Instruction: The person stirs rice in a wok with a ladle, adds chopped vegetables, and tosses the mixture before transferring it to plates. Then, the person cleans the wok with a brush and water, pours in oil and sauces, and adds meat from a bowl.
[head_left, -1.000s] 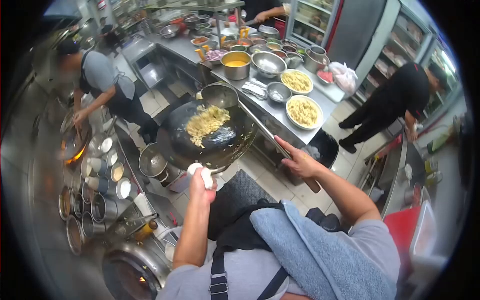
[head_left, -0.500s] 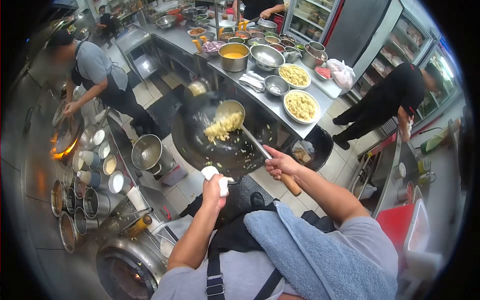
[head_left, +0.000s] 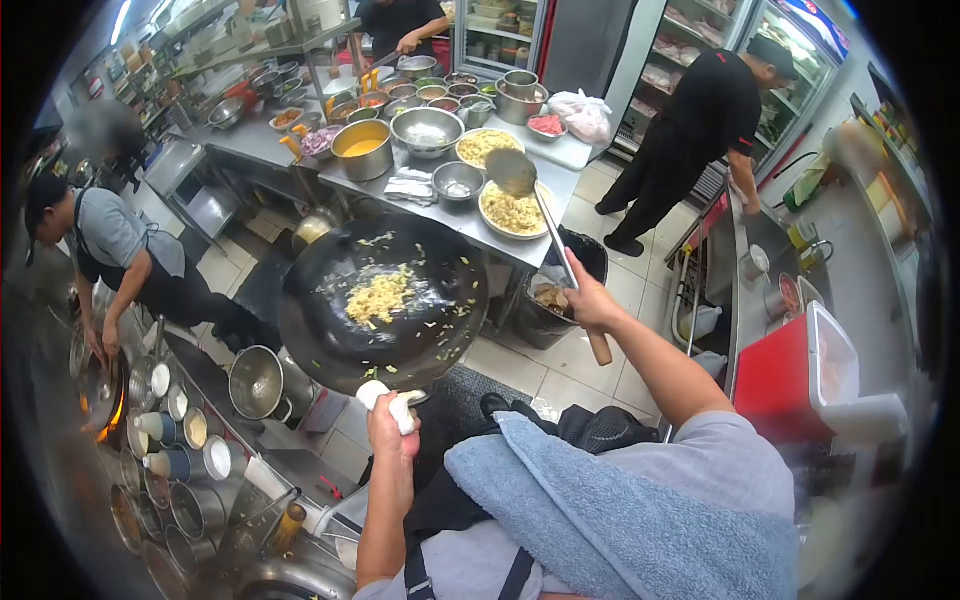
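In my left hand (head_left: 390, 432) is a folded white cloth (head_left: 378, 394), closed around the handle end of a large black wok (head_left: 440, 285). A small heap of yellow fried rice (head_left: 380, 297) lies in the wok, with green and white bits scattered up its sides. My right hand (head_left: 592, 303) grips a long ladle (head_left: 512, 172) by its lower shaft, just above the wooden end. The ladle's bowl hangs over the nearer plate (head_left: 517, 237) of fried rice at the counter's edge. Behind it is a second filled plate (head_left: 461, 152).
The steel counter (head_left: 395, 210) carries a pot of orange liquid (head_left: 362, 150), steel bowls (head_left: 427, 130) and several ingredient containers. A bin (head_left: 545, 315) stands below it. One co-worker (head_left: 125, 250) cooks over flames at left; another (head_left: 690, 130) leans at right. A red cooler (head_left: 775, 375) sits right.
The ladle, full of rice over the wok before, has moved up and right to the nearer plate. The wok holds less rice, and my view has shifted to the right.
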